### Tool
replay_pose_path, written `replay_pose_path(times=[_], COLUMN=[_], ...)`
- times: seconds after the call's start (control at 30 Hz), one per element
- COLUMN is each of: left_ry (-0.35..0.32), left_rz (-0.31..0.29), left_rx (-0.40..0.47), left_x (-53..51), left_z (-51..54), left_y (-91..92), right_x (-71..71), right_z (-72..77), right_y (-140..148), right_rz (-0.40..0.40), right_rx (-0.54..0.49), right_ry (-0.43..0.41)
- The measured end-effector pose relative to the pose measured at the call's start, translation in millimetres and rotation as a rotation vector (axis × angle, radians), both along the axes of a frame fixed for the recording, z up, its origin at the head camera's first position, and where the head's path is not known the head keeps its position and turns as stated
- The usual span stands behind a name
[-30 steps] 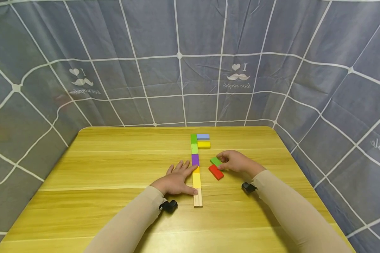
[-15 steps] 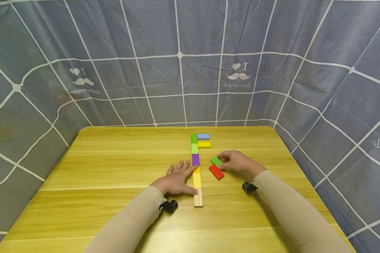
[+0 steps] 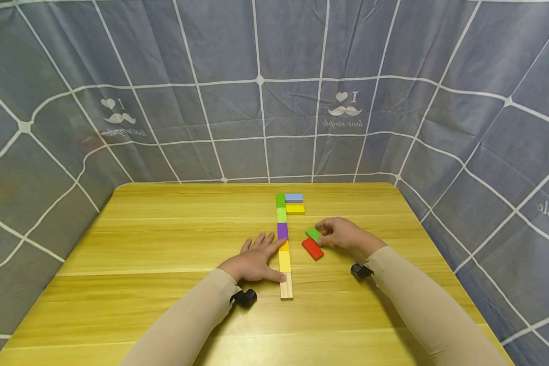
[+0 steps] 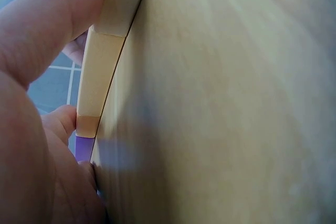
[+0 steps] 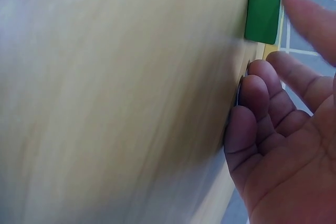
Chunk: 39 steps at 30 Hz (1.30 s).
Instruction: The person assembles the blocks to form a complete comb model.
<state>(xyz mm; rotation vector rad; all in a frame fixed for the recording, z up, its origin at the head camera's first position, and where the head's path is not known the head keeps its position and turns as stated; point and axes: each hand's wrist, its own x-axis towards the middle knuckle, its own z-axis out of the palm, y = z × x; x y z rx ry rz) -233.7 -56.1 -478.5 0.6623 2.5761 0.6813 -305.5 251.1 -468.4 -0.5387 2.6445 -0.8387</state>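
Note:
Wooden blocks lie end to end in a straight row: dark green (image 3: 280,200), light green (image 3: 281,215), purple (image 3: 282,231), orange (image 3: 284,246), pale yellow (image 3: 284,261) and bare wood (image 3: 286,290). Along its left side lies my left hand (image 3: 252,260), fingers spread, the thumb touching the bare wood block and the index fingertip at the orange one. To the right, my right hand (image 3: 342,235) pinches a green block (image 3: 313,234) between thumb and index finger; its other fingers curl loosely in the right wrist view. A red block (image 3: 312,249) sits slanted against the green one.
At the row's far end, a blue block (image 3: 294,197) and a yellow block (image 3: 295,209) stick out to the right. The wooden table (image 3: 164,229) is backed by a grey checked curtain (image 3: 229,112). Small black cameras (image 3: 245,298) are strapped to both wrists.
My right hand and the green block have shifted very slightly to the right along the red block. The left hand and the row stay put.

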Motion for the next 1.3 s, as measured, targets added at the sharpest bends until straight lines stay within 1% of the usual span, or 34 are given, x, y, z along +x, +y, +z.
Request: replay_pose_path(times=[0.23,0.47,0.7,0.97,1.1,1.3], left_ry=[0.003,0.003,0.006,-0.002,-0.005,-0.008], left_rz=[0.000,-0.009,-0.012,-0.014,-0.012,-0.010], left_rx=[-0.003,-0.004,-0.006,0.006,-0.002,0.001], left_x=[0.3,-0.9,0.1,0.3,0.1,0.2], left_z=[-0.1,-2.5,0.3,0.7,0.3,0.2], left_y=[-0.1,-0.3,-1.4,-1.8,-2.2,-2.0], right_x=[0.3,0.8,0.8,3.4,3.9,2.5], right_z=[0.3,1.2,2.3,5.1,4.7,3.0], right_y=[1.1,1.1,2.2,2.4,1.6,1.1], right_rz=[0.016,0.016,0.028,0.047,0.034,0.013], right_rx=[-0.008,-0.011,-0.007,-0.039,-0.029,0.023], right_ry=[-0.009,-0.009,-0.004,-0.018,-0.019,0.008])
